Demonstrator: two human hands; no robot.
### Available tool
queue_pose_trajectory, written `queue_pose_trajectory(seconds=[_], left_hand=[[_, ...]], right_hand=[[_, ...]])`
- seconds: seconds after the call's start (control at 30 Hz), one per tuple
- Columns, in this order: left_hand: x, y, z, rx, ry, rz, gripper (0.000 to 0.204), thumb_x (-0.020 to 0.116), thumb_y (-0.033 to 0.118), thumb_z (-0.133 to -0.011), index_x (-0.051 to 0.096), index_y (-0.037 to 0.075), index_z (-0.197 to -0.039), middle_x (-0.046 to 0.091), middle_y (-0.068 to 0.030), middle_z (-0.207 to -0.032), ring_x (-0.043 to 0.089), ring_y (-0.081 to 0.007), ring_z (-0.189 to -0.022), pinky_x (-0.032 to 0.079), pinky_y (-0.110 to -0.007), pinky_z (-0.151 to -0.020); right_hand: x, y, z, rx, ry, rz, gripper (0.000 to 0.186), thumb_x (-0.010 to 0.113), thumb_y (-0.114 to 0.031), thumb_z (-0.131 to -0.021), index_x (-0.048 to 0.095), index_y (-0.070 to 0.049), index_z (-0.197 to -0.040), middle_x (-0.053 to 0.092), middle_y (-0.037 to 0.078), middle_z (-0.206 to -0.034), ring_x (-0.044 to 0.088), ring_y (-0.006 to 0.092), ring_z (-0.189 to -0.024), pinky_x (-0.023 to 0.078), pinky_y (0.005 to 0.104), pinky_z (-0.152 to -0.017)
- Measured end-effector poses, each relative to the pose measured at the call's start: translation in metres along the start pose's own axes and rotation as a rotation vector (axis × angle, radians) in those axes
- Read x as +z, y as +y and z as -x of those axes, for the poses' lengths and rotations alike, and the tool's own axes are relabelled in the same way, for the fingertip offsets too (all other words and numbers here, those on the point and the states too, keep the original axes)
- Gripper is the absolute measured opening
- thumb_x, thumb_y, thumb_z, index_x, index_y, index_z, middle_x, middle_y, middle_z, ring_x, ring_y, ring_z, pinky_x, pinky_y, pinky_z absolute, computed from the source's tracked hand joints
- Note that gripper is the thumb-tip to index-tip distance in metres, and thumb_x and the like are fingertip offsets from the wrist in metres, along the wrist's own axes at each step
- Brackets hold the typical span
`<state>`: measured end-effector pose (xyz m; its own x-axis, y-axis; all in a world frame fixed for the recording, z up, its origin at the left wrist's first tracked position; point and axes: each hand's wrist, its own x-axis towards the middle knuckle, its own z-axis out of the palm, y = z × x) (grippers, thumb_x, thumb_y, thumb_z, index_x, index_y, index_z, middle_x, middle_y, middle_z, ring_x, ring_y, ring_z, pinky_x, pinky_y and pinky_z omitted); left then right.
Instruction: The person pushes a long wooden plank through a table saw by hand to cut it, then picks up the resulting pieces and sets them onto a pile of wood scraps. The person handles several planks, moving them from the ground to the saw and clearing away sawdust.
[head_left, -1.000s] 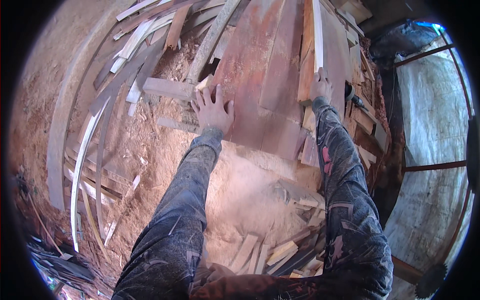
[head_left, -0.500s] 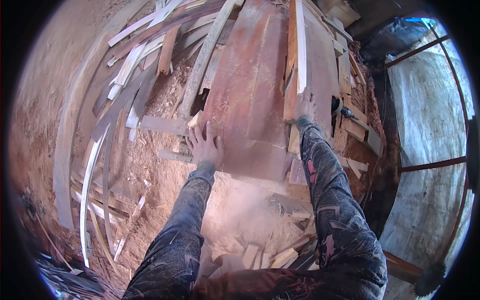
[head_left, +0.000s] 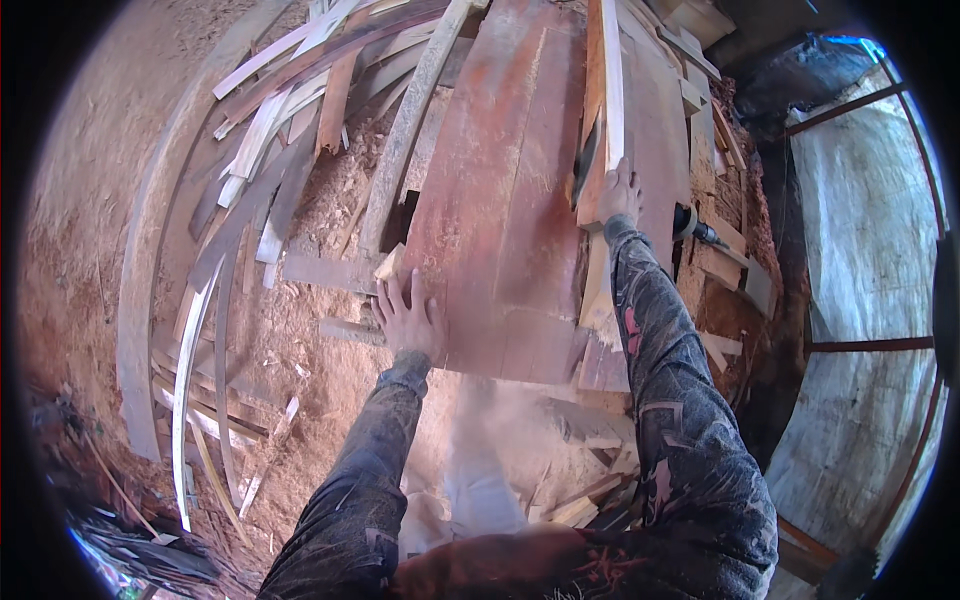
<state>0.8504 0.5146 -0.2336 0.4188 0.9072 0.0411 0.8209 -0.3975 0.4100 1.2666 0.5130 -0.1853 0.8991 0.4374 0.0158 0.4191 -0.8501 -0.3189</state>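
Note:
A wide reddish wooden board (head_left: 470, 200), dusted with sawdust, stretches away in front of me. My left hand (head_left: 410, 320) lies on its near left edge, fingers spread and flat, beside a small pale wood block (head_left: 390, 263). Along the board's right side runs a narrow wooden plank (head_left: 612, 90) with a pale top face and an orange-brown side. My right hand (head_left: 620, 195) is wrapped over the near end of this plank; its thumb side is partly hidden.
A dark tool with a cylindrical body (head_left: 700, 228) lies right of my right forearm. Long offcut strips (head_left: 265, 150) are heaped at the left. Sawdust covers the ground. Scrap wood (head_left: 585, 505) and a blurred pale shape (head_left: 480, 485) are below. A pale sheet wall (head_left: 870, 200) stands right.
My right hand and the narrow plank have slid a little farther away along the board. The left hand stays at the board's edge. A blurred pale shape has appeared at the lower middle.

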Motion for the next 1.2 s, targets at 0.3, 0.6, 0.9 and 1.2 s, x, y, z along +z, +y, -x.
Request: queue_pose_trajectory(seconds=[0.3, 0.6, 0.9, 1.2], left_hand=[[0.016, 0.011, -0.010, 0.047, 0.002, 0.005, 0.060, 0.056, 0.029, -0.087, 0.046, 0.016, -0.145, 0.034, -0.0276, -0.146, 0.025, -0.0485, -0.139, 0.018, -0.064, -0.114], [0.000, 0.000, -0.010, -0.014, -0.042, -0.063, 0.059, 0.054, 0.033, -0.088, 0.046, 0.016, -0.144, 0.033, -0.0274, -0.148, 0.022, -0.0487, -0.141, 0.016, -0.064, -0.115], [-0.018, 0.004, -0.015, -0.028, -0.096, -0.026, 0.059, 0.053, 0.031, -0.089, 0.046, 0.013, -0.144, 0.031, -0.0258, -0.150, 0.021, -0.0481, -0.142, 0.015, -0.062, -0.116], [-0.022, -0.006, -0.007, -0.046, -0.093, -0.006, 0.054, 0.047, 0.033, -0.093, 0.046, 0.014, -0.143, 0.032, -0.0241, -0.150, 0.023, -0.0482, -0.141, 0.019, -0.063, -0.114]], right_hand=[[-0.006, 0.003, -0.205, -0.194, -0.018, 0.045, 0.059, 0.024, -0.047, -0.098, 0.026, -0.028, -0.154, 0.027, 0.018, -0.158, 0.019, 0.0385, -0.147, 0.017, 0.0584, -0.115], [-0.117, -0.111, -0.230, -0.193, -0.265, 0.131, 0.070, 0.038, -0.056, -0.093, 0.033, -0.018, -0.151, 0.057, 0.026, -0.132, 0.052, 0.0429, -0.125, 0.037, 0.0437, -0.108], [-0.121, -0.121, -0.259, -0.309, -0.338, 0.411, 0.069, 0.071, -0.033, -0.069, 0.053, -0.008, -0.130, 0.065, 0.023, -0.118, 0.065, 0.0390, -0.108, 0.052, 0.0443, -0.092], [-0.154, -0.214, -0.175, -0.409, -0.491, 0.288, 0.042, 0.069, -0.034, -0.077, 0.070, -0.005, -0.107, 0.069, 0.020, -0.110, 0.069, 0.0350, -0.097, 0.055, 0.0429, -0.085]])
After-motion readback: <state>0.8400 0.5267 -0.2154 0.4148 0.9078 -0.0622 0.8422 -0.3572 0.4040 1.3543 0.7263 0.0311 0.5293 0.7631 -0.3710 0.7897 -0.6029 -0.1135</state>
